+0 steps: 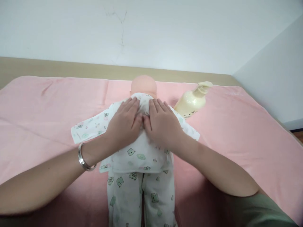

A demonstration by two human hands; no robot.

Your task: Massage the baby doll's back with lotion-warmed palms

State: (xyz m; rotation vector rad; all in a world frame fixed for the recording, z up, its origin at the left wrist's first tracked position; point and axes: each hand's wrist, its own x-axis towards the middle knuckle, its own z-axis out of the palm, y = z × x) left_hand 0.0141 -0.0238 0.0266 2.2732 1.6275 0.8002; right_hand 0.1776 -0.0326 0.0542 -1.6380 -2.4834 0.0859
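White patterned top (141, 162) on doll (143, 84) was covered by left hand (124, 123) and right hand (164, 124), fingers flat, nothing gripped. Cloth could have been rucked by sliding palms; bottle (191, 102), beside right fingers, tipped by outward swing.

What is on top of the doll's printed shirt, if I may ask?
Both hands, left and right, lie on the shirt; the cloth under them is hidden.

Trousers (125, 200) cut off below, bottle print (190, 114) illegible
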